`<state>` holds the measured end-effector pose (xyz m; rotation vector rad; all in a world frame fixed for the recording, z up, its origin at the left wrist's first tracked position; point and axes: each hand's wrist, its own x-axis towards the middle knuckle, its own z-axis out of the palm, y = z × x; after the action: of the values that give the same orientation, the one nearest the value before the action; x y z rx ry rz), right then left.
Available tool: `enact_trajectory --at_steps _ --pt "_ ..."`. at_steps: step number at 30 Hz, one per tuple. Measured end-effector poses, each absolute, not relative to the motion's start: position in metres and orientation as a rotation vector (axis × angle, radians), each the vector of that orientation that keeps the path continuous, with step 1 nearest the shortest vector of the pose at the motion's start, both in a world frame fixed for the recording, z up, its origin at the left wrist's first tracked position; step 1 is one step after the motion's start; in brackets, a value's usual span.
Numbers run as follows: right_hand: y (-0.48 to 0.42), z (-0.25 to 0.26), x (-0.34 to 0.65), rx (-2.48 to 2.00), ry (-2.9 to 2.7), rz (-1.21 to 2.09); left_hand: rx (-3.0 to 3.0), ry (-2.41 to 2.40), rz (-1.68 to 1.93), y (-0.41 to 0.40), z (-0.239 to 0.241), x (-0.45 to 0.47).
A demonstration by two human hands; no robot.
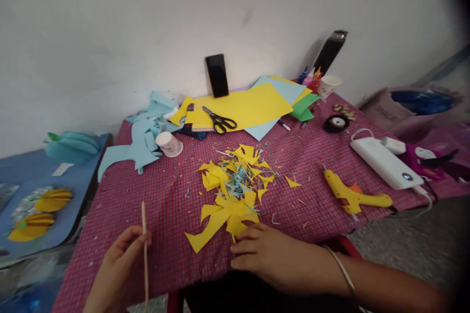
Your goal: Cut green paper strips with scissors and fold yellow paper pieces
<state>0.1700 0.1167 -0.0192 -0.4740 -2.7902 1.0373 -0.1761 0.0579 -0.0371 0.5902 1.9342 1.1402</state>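
Against the right hand [265,254] lie yellow scraps [226,212]; left hand [118,260] holds a stick [145,247].

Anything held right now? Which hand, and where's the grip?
Left hand pinches a thin wooden stick in its upper part, with the stick upright. Right hand holds nothing; its fingers rest on the yellow paper scraps.
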Motion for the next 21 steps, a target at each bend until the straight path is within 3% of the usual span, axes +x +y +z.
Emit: enact_trajectory --at_steps 4,8,15,21 --pt "0.137 -0.036 0.154 -0.811 -2.826 0.651 0.67 1.773 1.109 0.05 -0.05 -0.186" --pt "0.177 -0.031 0.156 -0.989 -2.783 0.482 0.712 1.734 1.127 0.047 -0.062 -0.193" --pt "0.194 -0.007 0.183 -0.926 -2.712 0.568 0.722 1.738 1.179 0.045 -0.066 -0.19" --pt "0.168 -0.019 0.232 -1.208 -2.522 0.742 0.626 1.763 1.183 0.046 -0.06 -0.187"
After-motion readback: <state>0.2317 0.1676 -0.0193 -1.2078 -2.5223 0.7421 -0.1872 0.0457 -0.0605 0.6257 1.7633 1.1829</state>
